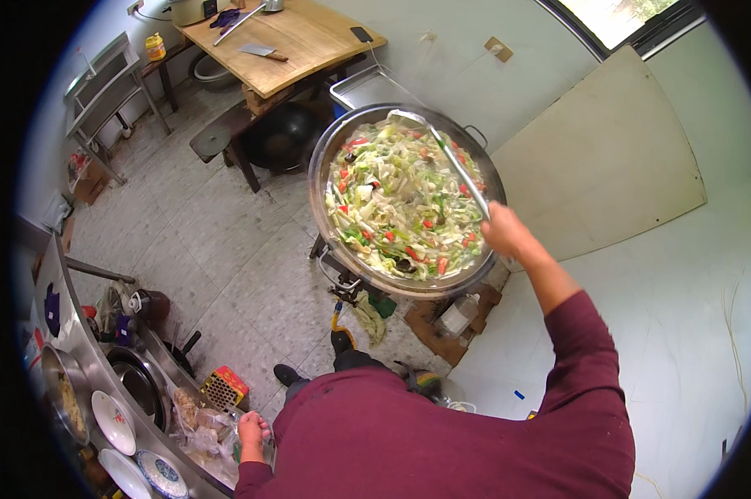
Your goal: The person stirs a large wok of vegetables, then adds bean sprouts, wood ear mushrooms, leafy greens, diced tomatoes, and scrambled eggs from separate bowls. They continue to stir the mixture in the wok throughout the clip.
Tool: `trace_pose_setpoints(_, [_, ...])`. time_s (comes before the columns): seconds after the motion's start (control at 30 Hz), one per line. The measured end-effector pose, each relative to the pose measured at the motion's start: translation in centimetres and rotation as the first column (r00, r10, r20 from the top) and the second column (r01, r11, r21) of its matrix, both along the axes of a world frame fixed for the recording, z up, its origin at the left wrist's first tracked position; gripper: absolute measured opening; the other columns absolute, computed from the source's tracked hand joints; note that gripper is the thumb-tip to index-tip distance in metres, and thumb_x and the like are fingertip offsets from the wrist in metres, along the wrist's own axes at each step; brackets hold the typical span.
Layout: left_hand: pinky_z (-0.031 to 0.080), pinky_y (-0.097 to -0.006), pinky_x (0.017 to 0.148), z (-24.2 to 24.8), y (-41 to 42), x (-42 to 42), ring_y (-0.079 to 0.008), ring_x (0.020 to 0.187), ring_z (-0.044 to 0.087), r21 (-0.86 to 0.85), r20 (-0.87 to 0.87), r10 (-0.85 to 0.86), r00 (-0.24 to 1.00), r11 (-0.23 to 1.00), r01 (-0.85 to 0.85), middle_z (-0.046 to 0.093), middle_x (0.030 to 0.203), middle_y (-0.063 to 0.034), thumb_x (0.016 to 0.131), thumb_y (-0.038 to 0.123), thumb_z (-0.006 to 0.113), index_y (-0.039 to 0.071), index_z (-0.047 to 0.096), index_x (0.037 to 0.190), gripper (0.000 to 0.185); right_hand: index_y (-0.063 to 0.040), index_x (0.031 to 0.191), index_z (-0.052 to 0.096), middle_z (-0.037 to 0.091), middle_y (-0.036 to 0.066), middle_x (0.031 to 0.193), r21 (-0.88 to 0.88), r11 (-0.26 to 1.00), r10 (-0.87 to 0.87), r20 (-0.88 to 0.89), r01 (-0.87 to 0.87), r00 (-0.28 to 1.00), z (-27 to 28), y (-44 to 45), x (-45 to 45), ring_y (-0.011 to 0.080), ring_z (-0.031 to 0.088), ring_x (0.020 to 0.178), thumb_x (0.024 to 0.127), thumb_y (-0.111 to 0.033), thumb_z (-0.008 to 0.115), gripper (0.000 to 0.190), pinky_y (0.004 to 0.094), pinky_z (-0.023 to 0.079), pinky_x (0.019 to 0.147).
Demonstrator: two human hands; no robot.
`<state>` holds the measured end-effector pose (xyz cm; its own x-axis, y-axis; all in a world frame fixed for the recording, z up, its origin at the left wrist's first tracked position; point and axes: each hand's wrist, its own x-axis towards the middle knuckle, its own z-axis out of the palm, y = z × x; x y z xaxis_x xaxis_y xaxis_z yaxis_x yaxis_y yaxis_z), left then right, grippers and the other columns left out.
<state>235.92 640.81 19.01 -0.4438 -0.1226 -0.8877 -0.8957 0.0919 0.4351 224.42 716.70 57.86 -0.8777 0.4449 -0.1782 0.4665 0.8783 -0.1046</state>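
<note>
A large round metal wok (316, 206) full of chopped cabbage with red pieces and dark pieces (400, 199) stands on a burner, with faint steam over it. My right hand (503, 231) grips the long metal handle of a wok spatula or ladle (456, 163) at the wok's right rim. Its head rests among the vegetables at the far edge, partly hidden. My left hand (252, 431) hangs low at my side, fingers curled, beside plastic bags of food (210, 430); nothing shows in it.
A wooden table (313, 37) holds a cleaver (263, 52) and a phone (361, 33). Under it sits a dark wok (282, 134). To the left, a steel counter (126, 411) bears plates (113, 422) and a metal bowl (63, 393). A yellow hose (345, 330) and cloth (370, 318) lie below the burner.
</note>
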Motion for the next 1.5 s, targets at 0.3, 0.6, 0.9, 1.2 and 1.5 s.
trace_pose_setpoints(0.3, [0.055, -0.0331, 0.053, 3.7, 1.3, 3.9, -0.0149, 0.068, 0.062, -0.067, 0.048, 0.028, 0.998, 0.997, -0.025, 0.065, 0.09, -0.0031, 0.098, 0.018, 0.056, 0.008, 0.059, 0.129, 0.032, 0.001, 0.106, 0.059, 0.074, 0.026, 0.093, 0.298, 0.954, -0.016, 0.144, -0.028, 0.989, -5.7, 7.9, -4.5, 0.0428, 0.074, 0.091, 0.1, -0.01, 0.051, 0.015, 0.0519, 0.058, 0.078])
trace_pose_setpoints(0.6, [0.053, -0.0306, 0.051, 2.4, 0.8, 1.6, -0.0113, 0.066, 0.062, -0.06, 0.032, -0.048, 0.998, 0.997, 0.05, 0.065, 0.088, 0.0002, 0.098, 0.018, 0.056, 0.01, 0.061, 0.126, 0.029, 0.007, 0.079, 0.067, 0.072, 0.022, 0.079, -0.093, 0.981, 0.188, 0.692, -0.171, 0.697, -9.9, 6.8, 4.8, 0.0363, 0.073, 0.073, 0.084, -0.007, 0.063, 0.016, 0.0459, 0.058, 0.062])
trace_pose_setpoints(0.9, [0.052, -0.0286, 0.046, 0.7, -1.3, -1.9, -0.0119, 0.064, 0.061, -0.025, -0.025, -0.109, 0.994, 0.994, 0.108, 0.065, 0.084, -0.0021, 0.098, 0.017, 0.057, 0.008, 0.061, 0.122, 0.026, -0.014, 0.08, 0.045, 0.04, -0.005, 0.063, -0.813, -0.047, -0.27, 0.57, 0.58, 0.776, -5.7, -7.0, 10.0, 0.0065, 0.038, 0.047, 0.099, -0.013, 0.057, 0.023, 0.0305, 0.038, 0.042])
trace_pose_setpoints(1.2, [0.053, -0.029, 0.047, -0.8, -2.7, -3.6, -0.0119, 0.061, 0.059, -0.021, -0.046, -0.048, 0.998, 0.999, 0.047, 0.063, 0.082, -0.0017, 0.098, 0.016, 0.057, 0.008, 0.061, 0.121, 0.025, -0.003, 0.102, 0.057, 0.049, 0.0, 0.065, -0.872, 0.337, -0.354, 0.233, 0.356, 0.906, 1.9, -7.8, 7.0, 0.0116, 0.049, 0.044, 0.096, -0.014, 0.062, 0.013, 0.0308, 0.041, 0.038])
trace_pose_setpoints(1.5, [0.053, -0.0297, 0.051, 0.7, 0.1, 0.8, -0.0124, 0.067, 0.062, -0.036, 0.01, -0.01, 1.0, 0.999, 0.01, 0.064, 0.087, -0.0007, 0.098, 0.018, 0.056, 0.009, 0.061, 0.124, 0.028, 0.002, 0.107, 0.06, 0.072, 0.028, 0.103, 0.255, 0.967, -0.011, 0.092, -0.013, 0.996, -0.9, 2.5, -7.3, 0.0447, 0.071, 0.1, 0.094, -0.012, 0.056, 0.019, 0.0537, 0.056, 0.086])
